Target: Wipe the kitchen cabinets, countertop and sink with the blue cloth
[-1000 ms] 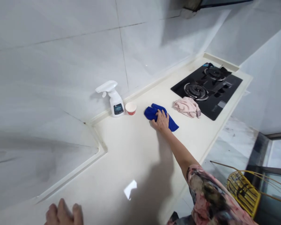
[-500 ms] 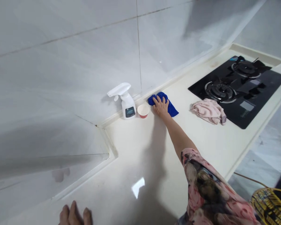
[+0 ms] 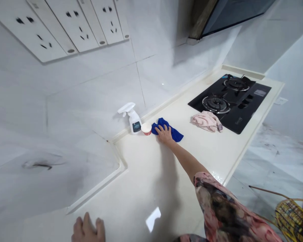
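Note:
My right hand (image 3: 165, 134) presses on a blue cloth (image 3: 175, 133) with fingers spread over it, gripping it against the white countertop (image 3: 133, 191). Just left of the cloth is a small paper cup (image 3: 146, 130), white with a red lower band. Close beside that cup, a white spray bottle (image 3: 134, 121) with a dark label stands upright near the wall. At the bottom left, my left hand (image 3: 88, 230) rests on the counter, fingers apart and holding nothing; its lower part is cut off by the frame.
A crumpled pink cloth (image 3: 207, 121) lies against the front left edge of the black gas hob (image 3: 233, 101). Wall sockets (image 3: 73, 27) are at upper left, and a dark hood (image 3: 234, 16) overhangs at the top. A yellow woven basket (image 3: 294, 216) stands at lower right.
My view has tilted up, bringing the sockets and hood into sight. My right hand and the blue cloth have shifted slightly away from the wall. The left hand stays on the counter.

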### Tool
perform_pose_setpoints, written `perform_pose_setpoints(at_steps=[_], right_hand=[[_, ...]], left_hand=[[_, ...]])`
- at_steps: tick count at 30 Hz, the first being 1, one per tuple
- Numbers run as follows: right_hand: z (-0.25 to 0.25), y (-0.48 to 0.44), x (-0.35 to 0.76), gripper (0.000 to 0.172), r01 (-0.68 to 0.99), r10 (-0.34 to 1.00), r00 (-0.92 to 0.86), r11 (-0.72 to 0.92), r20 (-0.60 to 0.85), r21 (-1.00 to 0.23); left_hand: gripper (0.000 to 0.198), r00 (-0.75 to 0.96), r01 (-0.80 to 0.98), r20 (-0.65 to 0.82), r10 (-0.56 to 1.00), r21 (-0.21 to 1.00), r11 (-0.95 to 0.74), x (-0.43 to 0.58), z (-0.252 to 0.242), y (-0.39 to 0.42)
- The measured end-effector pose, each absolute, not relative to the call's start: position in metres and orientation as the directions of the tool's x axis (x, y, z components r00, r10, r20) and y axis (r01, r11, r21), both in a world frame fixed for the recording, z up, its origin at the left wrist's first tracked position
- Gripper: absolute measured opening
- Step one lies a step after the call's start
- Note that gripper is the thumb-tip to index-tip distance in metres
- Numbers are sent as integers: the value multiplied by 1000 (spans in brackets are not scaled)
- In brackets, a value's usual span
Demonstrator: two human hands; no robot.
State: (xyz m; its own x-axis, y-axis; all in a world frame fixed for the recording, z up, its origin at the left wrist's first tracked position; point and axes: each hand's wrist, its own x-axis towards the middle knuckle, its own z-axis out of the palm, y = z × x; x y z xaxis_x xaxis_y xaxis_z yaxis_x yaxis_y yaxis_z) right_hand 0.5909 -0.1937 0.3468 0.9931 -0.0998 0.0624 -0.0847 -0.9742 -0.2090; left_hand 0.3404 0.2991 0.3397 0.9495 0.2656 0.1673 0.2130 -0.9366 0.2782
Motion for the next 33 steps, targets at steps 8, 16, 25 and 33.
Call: perform_pose_setpoints(at_steps=[8,16,25,33], right_hand=[[369,-186,581,78,-67,-90,990,-976,105,-205],[364,-139,628,83,-1,-112,971,-886,213,-463],[352,-92,580,72,212,-8,920,-830,393,-515],[361,15,624,78,125,18,986,-730,164,-671]], left_hand=[[84,938,235,184,293,284,-930,336,339,291],[79,931,263,175,319,282,-923,333,328,294],[75,931,253,187,312,282,-925,330,323,292],[69,924,239,236,300,255,-937,328,319,293]])
